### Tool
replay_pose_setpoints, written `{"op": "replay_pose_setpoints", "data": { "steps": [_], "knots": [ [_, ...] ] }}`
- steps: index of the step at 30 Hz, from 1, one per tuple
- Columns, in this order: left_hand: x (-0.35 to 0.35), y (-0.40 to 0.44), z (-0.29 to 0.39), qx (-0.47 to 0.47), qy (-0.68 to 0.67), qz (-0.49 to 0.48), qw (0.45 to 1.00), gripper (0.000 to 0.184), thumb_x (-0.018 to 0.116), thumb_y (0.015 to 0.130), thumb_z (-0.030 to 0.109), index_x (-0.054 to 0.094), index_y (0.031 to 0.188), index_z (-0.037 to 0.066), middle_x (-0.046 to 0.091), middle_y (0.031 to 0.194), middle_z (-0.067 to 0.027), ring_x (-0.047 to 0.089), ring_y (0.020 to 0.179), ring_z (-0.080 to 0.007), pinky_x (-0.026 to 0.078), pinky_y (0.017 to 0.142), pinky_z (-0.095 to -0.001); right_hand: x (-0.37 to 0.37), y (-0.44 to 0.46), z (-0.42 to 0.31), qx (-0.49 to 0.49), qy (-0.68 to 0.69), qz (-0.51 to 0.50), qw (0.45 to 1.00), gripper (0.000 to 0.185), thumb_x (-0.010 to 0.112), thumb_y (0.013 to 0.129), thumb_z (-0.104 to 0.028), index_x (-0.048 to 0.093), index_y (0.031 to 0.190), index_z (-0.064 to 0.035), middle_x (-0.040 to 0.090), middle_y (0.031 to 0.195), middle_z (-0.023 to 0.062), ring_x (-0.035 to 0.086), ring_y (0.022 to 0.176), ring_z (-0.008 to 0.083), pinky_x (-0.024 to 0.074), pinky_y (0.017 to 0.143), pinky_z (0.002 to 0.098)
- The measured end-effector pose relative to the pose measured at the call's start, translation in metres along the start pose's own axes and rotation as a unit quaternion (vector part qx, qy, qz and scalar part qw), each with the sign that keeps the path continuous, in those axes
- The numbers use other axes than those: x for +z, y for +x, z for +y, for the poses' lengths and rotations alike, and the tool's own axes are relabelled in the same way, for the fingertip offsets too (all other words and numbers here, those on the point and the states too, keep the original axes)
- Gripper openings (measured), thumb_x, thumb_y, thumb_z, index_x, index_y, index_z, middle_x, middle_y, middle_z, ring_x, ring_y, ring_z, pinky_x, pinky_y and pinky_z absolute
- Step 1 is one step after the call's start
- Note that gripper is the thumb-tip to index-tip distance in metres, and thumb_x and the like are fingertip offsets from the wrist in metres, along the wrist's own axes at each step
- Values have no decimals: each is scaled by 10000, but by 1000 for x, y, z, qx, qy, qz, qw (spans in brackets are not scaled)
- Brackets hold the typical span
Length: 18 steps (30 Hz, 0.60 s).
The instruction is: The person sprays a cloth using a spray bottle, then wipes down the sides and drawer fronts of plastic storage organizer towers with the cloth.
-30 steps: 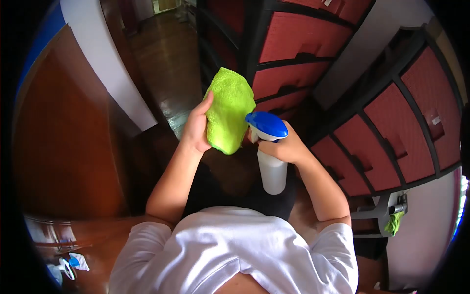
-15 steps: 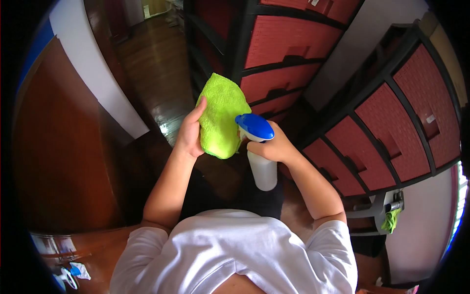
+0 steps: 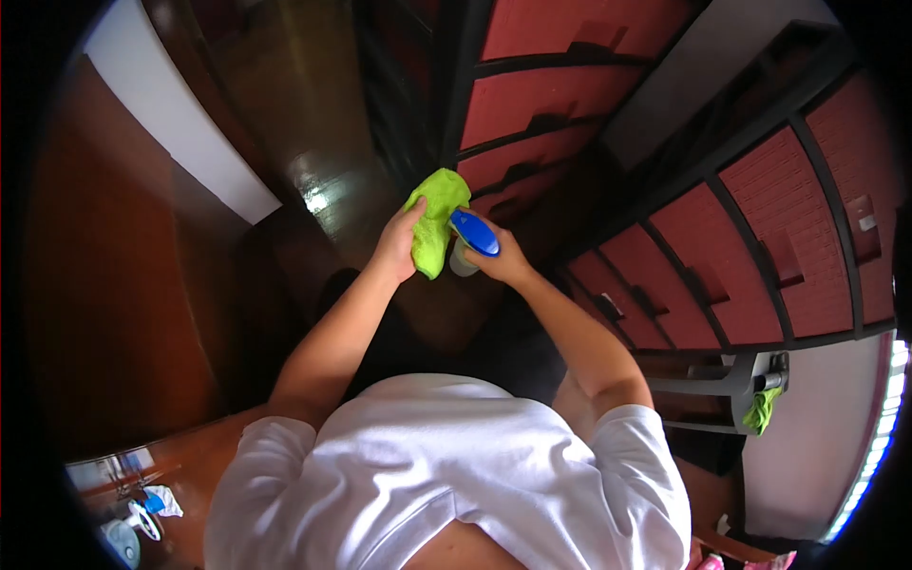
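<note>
A lime-green microfiber cloth (image 3: 438, 220) is held out in front of me by my left hand (image 3: 399, 242), thumb on its near face and the other fingers behind it. My right hand (image 3: 503, 258) is wrapped around the neck of a spray bottle (image 3: 474, 234) with a blue top and a whitish body. The blue head points toward the cloth and sits close to its right edge. Most of the bottle's body is hidden under the head and my hand.
Red drawers in a black frame (image 3: 532, 104) stand ahead, with a second red drawer unit (image 3: 750, 256) on the right. A brown wooden panel (image 3: 114, 247) is at left. Another green cloth (image 3: 761, 410) hangs from a grey rack (image 3: 708, 385). A small fan (image 3: 142, 521) sits lower left.
My view has tilted downward. Both hands are lower and farther from me, the cloth looks narrower and more folded, and the bottle has swung so its body is mostly hidden beneath its head.
</note>
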<state>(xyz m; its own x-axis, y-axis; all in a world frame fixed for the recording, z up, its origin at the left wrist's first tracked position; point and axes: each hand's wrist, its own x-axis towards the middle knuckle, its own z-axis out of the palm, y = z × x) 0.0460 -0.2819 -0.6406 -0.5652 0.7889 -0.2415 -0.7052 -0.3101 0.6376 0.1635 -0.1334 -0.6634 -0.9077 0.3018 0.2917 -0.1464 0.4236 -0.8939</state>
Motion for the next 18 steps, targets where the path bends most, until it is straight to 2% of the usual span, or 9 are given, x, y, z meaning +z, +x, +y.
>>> {"op": "replay_pose_setpoints", "data": {
  "steps": [4, 6, 10, 13, 16, 18],
  "knots": [
    [-40, 33, -51, 5, -8, 86, 996, 366, 504, 935, 261, 490, 1228, 42, 591, 1150, -109, 590, 1019, -230, 468, 872, -358, 49, -22, 93, 122, -9, 173, 977, 558, 683, 696, -159, 544, 1228, -57, 651, 1033, 177, 639, 982, 241, 485, 838, 342],
    [-46, 38, -68, 13, -26, 61, 998, 355, 501, 938, 255, 497, 1219, 37, 596, 1143, -96, 590, 1015, -212, 461, 870, -338, 65, -25, 99, 151, -18, 251, 956, 573, 688, 694, -164, 540, 1240, -72, 648, 1044, 181, 635, 996, 246, 483, 845, 343],
    [-54, 30, -74, -5, -11, 68, 998, 381, 520, 926, 283, 503, 1213, 33, 597, 1138, -96, 591, 1010, -206, 462, 865, -331, 69, -39, 110, 182, -55, 231, 954, 634, 730, 689, -150, 509, 1280, -93, 622, 1128, 175, 611, 1045, 238, 469, 877, 331],
    [-60, 25, -61, -9, -17, 54, 998, 405, 530, 917, 303, 502, 1217, 32, 596, 1139, -97, 592, 1009, -205, 462, 868, -331, 74, -45, 116, 160, -46, 231, 959, 652, 749, 691, -178, 501, 1289, -107, 603, 1164, 172, 604, 1058, 252, 471, 885, 341],
    [-59, 13, -46, -14, -36, 56, 998, 442, 539, 906, 326, 494, 1227, 26, 589, 1157, -106, 588, 1029, -221, 458, 895, -349, 73, -51, 121, 129, -82, 192, 969, 739, 772, 663, -233, 455, 1323, -131, 624, 1079, 204, 612, 1004, 328, 492, 854, 394],
    [-58, 5, -29, -27, -67, 33, 997, 468, 543, 901, 342, 484, 1237, 22, 581, 1174, -115, 579, 1050, -235, 453, 912, -367, 64, -53, 113, 177, -121, 109, 971, 832, 783, 648, -239, 378, 1368, -137, 609, 1116, 203, 593, 1036, 342, 473, 889, 395]
  ]
}}
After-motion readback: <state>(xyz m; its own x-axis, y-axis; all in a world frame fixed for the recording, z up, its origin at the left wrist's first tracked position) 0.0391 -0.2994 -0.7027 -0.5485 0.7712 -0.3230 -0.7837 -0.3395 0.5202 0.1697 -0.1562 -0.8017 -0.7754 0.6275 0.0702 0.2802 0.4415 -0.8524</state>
